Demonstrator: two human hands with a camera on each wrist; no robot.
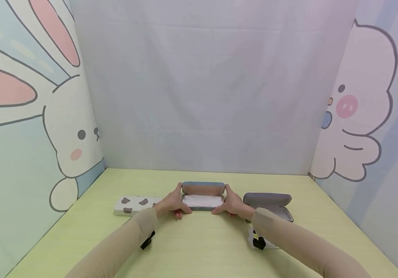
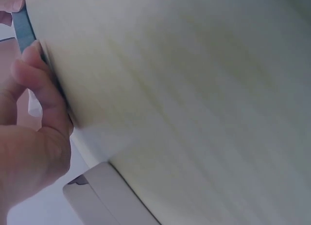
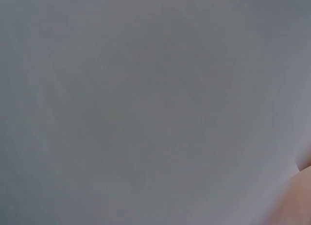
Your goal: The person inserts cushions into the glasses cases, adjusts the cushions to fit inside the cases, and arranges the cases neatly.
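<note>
An opened blue glasses case (image 1: 203,188) with a brownish-pink lining lies toward the back of the table, lid raised. White folded material (image 1: 202,200) fills its base. My left hand (image 1: 174,202) grips the case's left end, thumb at the front corner and a finger up at the lid. At the opposite end my right hand (image 1: 232,202) holds it the same way. In the left wrist view, the left hand (image 2: 41,113) is against the case's blue front edge (image 2: 24,30). The right wrist view is mostly blurred grey, with a bit of hand (image 3: 294,200) at lower right.
To the left lies a closed white case (image 1: 134,205) with brown bear heads, partly behind the left wrist. An opened grey glasses case (image 1: 267,200) stands right, overlapped by the right forearm. Below it a flat white item (image 1: 271,245) shows. A grey curtain (image 1: 202,96) hangs behind the table.
</note>
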